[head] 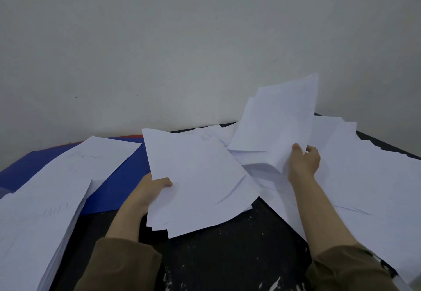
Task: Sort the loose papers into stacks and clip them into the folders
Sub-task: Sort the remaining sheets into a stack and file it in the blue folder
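The left hand [157, 190] grips a sheaf of white sheets [196, 181] by its left edge, thumb curled on top, the pages fanned unevenly and slightly creased above the black table [227, 256]. The right hand [304, 160] pinches a few lifted sheets [278, 122] standing nearly upright over the loose pile [364, 176]. At left, a tall stack [41, 222] lies on a blue folder [123, 176].

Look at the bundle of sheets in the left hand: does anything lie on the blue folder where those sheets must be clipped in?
Yes. A stack of papers lies across the blue folder, beside the left hand and its bundle.
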